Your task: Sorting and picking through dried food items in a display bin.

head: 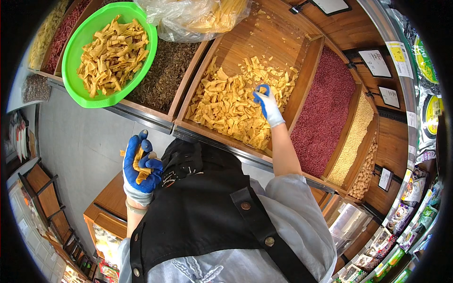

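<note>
My left hand (141, 168), in a blue-and-white coated work glove, is held palm up over the floor left of my apron. Its curled fingers hold several dried tofu-skin pieces (138, 161), one poking out beside them. Over the wooden bin (269, 32) my right hand (268, 102), gloved alike, pinches a small piece of the same kind. Beneath and around it lies a heap of yellow dried tofu-skin pieces (226, 102), some rolled, some broken. A bright green plastic basin (151, 53) at the upper left holds rolled pieces (109, 56).
A clear plastic bag (177, 21) of long yellow sticks lies above the bin. Dark dried goods (166, 70) fill the neighbouring bin on the left. Right of it are small red beans (322, 109) and yellow grain (354, 138). Price tags (375, 63) and packaged-goods shelves line the right side.
</note>
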A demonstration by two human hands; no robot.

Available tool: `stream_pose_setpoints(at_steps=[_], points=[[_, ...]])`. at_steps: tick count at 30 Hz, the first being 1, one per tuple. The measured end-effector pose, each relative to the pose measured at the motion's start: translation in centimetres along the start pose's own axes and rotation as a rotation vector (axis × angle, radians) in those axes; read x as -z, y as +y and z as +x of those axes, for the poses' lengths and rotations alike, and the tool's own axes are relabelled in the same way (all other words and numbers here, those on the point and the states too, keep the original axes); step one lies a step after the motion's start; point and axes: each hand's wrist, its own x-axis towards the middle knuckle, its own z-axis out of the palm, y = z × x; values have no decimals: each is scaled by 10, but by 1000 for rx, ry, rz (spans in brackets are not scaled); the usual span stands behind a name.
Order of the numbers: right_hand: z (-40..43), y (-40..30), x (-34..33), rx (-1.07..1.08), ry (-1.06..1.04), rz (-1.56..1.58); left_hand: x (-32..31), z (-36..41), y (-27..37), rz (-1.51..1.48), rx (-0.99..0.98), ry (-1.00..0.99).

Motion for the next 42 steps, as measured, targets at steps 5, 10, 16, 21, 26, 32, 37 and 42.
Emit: stream_pose_setpoints(at_steps=[5,10,16,21,26,32,37,42], points=[[30,-1,-41,392,-97,-901,-8,3,-5,-8,34,-18],[43,-11,-61,224,-58,-1066,-7,3,-6,-26,2,23],[-21,-84,-87,-120,73,43,-20,22,-22,724,-180,14],[-94,-122,-117,-66,-16,33,-53,48,-46,959,-27,-156],[-140,-137,-138,14,-31,14,-61,55,-62,1269,25,-276],[-152,-126,-125,-24,-218,228,-61,46,-55,1264,-6,-258],[-159,-113,-136,398,-183,-334,-47,51,-55,1426,-216,-307],[-167,-129,-140,281,-96,-491,-40,53,-55,1578,-539,-382]])
